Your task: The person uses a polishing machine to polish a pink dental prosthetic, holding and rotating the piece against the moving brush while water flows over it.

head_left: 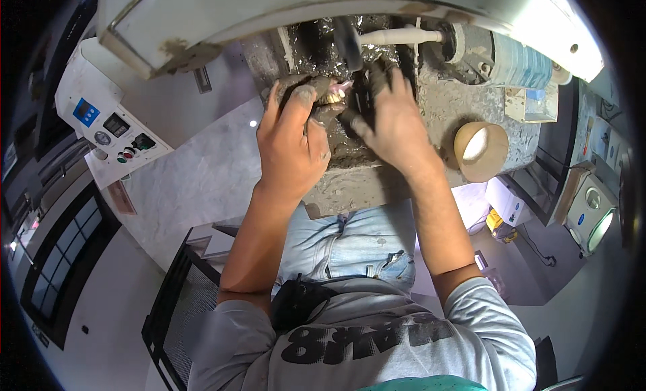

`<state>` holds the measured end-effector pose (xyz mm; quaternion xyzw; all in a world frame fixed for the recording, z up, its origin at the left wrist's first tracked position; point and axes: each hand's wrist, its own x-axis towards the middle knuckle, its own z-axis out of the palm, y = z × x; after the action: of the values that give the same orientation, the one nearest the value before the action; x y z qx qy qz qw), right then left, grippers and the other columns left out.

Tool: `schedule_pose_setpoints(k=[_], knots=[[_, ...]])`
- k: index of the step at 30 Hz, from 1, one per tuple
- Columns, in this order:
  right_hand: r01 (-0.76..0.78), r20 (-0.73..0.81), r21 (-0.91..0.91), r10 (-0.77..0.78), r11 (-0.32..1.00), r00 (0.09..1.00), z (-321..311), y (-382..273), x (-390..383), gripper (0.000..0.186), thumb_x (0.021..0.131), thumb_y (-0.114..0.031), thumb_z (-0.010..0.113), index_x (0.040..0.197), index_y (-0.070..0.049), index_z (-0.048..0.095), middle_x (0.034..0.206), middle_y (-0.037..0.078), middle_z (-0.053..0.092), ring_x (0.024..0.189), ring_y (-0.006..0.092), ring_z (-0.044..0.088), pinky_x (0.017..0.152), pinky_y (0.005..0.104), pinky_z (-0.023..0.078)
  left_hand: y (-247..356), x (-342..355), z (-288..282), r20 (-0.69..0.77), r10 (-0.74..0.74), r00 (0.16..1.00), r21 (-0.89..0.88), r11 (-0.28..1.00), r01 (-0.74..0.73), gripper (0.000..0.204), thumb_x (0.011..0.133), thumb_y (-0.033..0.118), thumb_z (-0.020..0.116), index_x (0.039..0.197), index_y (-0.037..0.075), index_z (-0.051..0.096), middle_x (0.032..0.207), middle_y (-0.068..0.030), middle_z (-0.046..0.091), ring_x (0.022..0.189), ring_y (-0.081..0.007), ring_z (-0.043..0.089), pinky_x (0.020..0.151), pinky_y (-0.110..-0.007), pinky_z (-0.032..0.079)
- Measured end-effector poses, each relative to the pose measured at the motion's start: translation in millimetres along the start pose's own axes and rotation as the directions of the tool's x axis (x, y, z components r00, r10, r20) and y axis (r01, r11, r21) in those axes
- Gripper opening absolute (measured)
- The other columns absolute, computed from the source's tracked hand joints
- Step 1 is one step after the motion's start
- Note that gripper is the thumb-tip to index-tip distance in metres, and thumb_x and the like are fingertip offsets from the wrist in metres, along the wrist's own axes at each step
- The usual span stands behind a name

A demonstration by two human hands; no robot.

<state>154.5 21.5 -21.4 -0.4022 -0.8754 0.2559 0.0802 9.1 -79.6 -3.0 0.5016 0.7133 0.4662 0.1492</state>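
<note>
A partial denture (337, 91) with a pink base and teeth is held in my left hand (293, 138), whose slurry-coated fingers are wrapped round it. My right hand (398, 125) reaches over the wet grey slurry (346, 143) in the trough, to the right of the denture. Its fingers point forward and its thumb stands apart; the muddy fingertips are partly blurred, and I see nothing held in them. Just beyond both hands is a dark polishing wheel (348, 44) on a pale tapered spindle (400, 37).
The spindle joins a lathe motor (508, 58) at the right. A tan bowl (491, 159) with pale contents stands on the slurry-smeared bench (437, 112). A white hood (269, 21) overhangs the far side. At left is a white machine (111, 115) with a control panel.
</note>
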Motion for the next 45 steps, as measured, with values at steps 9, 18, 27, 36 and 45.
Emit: schedule_pose_setpoints(k=[9,18,27,36,45], knots=[[0.062,0.341,-0.119,-0.018,0.991,0.940,4,-5,-33,0.021,0.085,-0.004,0.052,0.100,0.003,0.066,0.121,0.021,0.058,0.111,0.0404,0.056,0.089,0.0467,0.052,8,2,-7,-0.022,-0.051,0.998,-0.082,0.995,0.049,0.040,0.071,-0.012,0.050,0.108,-0.003,0.064,0.105,-0.0217,0.062,0.092,-0.0400,0.061,0.085,-0.043,0.049],[-0.081,0.395,0.000,0.074,0.997,0.916,-15,-1,-29,0.023,0.082,0.000,0.052,0.099,0.002,0.068,0.109,0.023,0.065,0.099,0.0405,0.064,0.087,0.0452,0.053,32,2,-11,-0.039,-0.163,0.986,-0.328,0.934,0.142,0.029,0.085,-0.014,0.050,0.110,-0.009,0.062,0.107,-0.0167,0.065,0.093,-0.0222,0.065,0.081,-0.030,0.055],[-0.057,0.407,-0.128,0.105,0.990,0.907,-17,2,-34,0.016,0.078,0.002,0.055,0.087,0.007,0.068,0.096,0.028,0.066,0.091,0.0416,0.066,0.082,0.0467,0.054,52,6,-14,-0.036,-0.118,0.992,-0.268,0.958,0.104,0.025,0.085,-0.012,0.053,0.106,-0.007,0.066,0.106,-0.0163,0.065,0.091,-0.0240,0.066,0.081,-0.032,0.054],[-0.172,0.387,0.208,0.081,0.963,0.918,-50,3,-19,0.021,0.075,0.002,0.066,0.095,0.000,0.071,0.089,0.024,0.068,0.088,0.0386,0.068,0.078,0.0422,0.054,36,0,-9,0.060,0.034,0.998,-0.163,0.986,-0.023,0.039,0.085,-0.017,0.048,0.120,-0.005,0.059,0.118,-0.0191,0.061,0.099,-0.0223,0.066,0.079,-0.031,0.055],[0.118,-0.035,0.518,-0.117,0.847,0.992,-40,8,8,0.027,0.075,-0.001,0.074,0.101,-0.004,0.073,0.092,0.014,0.070,0.084,0.0279,0.069,0.077,0.0331,0.053,4,-5,16,0.158,-0.281,0.947,-0.324,0.891,0.318,0.049,0.076,-0.021,0.043,0.118,-0.002,0.059,0.115,-0.0148,0.062,0.095,-0.0282,0.066,0.086,-0.033,0.051]])
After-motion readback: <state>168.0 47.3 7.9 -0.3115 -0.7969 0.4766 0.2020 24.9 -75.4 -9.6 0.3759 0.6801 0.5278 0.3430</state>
